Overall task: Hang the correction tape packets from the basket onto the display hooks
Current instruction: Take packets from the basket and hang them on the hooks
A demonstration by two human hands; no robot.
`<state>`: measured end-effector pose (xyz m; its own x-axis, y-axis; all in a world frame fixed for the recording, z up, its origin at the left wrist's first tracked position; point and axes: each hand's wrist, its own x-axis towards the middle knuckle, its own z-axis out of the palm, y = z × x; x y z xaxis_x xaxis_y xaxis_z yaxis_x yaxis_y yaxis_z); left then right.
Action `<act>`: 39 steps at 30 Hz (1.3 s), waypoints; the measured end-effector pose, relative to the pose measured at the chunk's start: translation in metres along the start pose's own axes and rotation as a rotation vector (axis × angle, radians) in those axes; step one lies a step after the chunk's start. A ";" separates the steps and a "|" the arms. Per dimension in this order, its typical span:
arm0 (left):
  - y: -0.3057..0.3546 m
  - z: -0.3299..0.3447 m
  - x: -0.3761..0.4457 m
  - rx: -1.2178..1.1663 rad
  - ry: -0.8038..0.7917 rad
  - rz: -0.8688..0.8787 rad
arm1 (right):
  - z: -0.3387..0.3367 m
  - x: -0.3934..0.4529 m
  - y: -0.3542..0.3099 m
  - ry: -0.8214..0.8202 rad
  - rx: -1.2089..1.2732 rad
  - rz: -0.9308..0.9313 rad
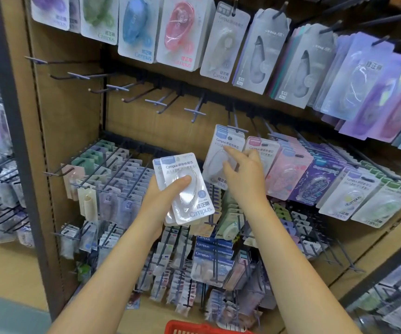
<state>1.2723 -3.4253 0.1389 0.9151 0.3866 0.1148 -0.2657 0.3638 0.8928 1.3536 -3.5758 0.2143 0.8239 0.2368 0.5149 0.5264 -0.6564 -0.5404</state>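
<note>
My left hand (164, 191) grips a small stack of white correction tape packets (185, 189), thumb across the clear blister, held up in front of the shelf. My right hand (243, 174) holds a white packet (221, 150) that hangs on a display hook (234, 121) in the middle row, fingers curled round its lower right part. Pink, purple and green packets (288, 169) hang in rows to its right. The red basket (194, 327) shows only its rim at the bottom edge, below my arms.
Several bare hooks (161, 102) stick out left of the middle row. Larger packets (177, 30) hang along the top row. Dense rows of small packets (120, 174) fill the lower left hooks. A dark upright post (18, 141) bounds the shelf at left.
</note>
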 end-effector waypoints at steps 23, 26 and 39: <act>0.012 0.024 0.003 0.115 -0.111 0.122 | -0.007 -0.032 0.010 0.073 0.595 0.228; 0.012 0.022 0.005 0.105 -0.092 0.125 | 0.003 -0.035 0.015 0.116 0.552 0.128; 0.012 0.010 0.020 0.097 -0.062 0.064 | 0.023 -0.001 0.025 0.110 0.245 0.031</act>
<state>1.2902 -3.4217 0.1564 0.9150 0.3519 0.1974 -0.2966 0.2551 0.9203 1.3707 -3.5760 0.1849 0.8198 0.1316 0.5573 0.5473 -0.4664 -0.6949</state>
